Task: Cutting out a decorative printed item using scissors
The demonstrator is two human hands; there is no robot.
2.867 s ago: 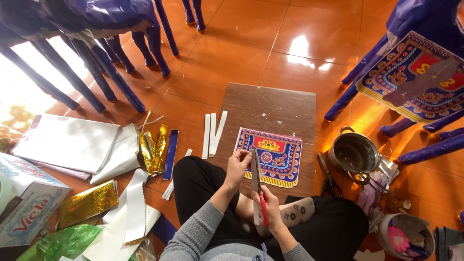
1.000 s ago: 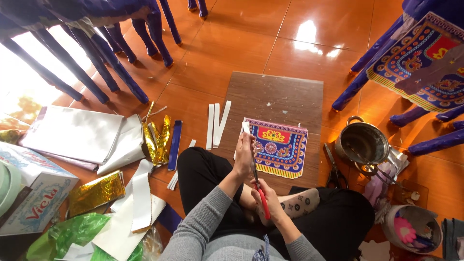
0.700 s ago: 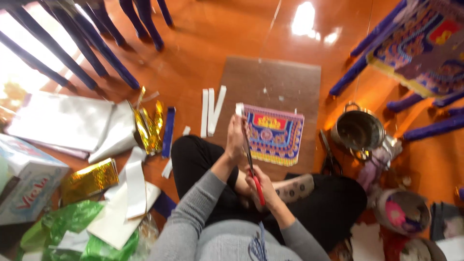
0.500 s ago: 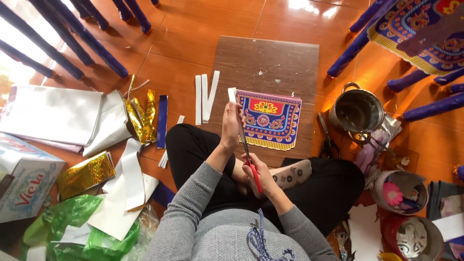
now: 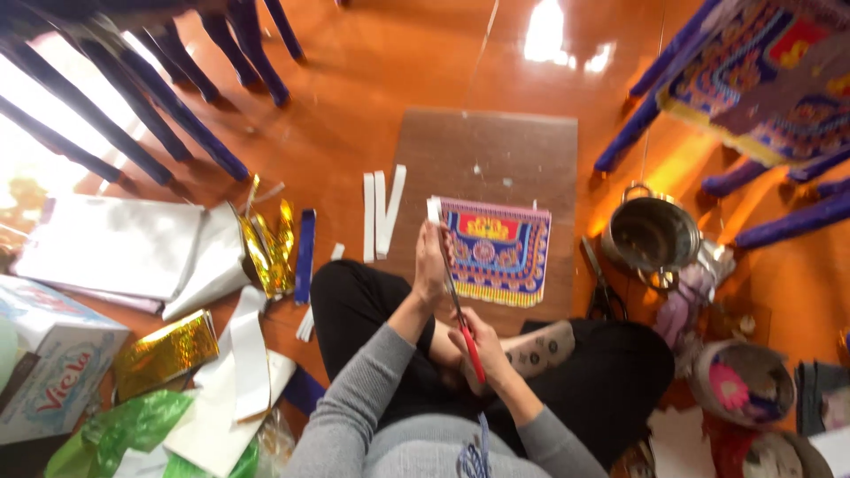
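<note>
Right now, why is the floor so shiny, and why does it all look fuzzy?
Head view: light glares white off the glossy orange floor at top and left; the whole picture is softly smeared, so the patterned sheet, metal pot and both hands with the red-handled scissors look fuzzy.

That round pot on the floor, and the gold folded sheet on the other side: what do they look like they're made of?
The pot looks like metal, probably steel or aluminium: grey, dull-shiny walls and a looped handle at the rim. The gold sheet looks like glossy metallic foil paper: it glitters in speckles and holds sharp folds. Whether it is foil or plastic film is unclear.
</note>
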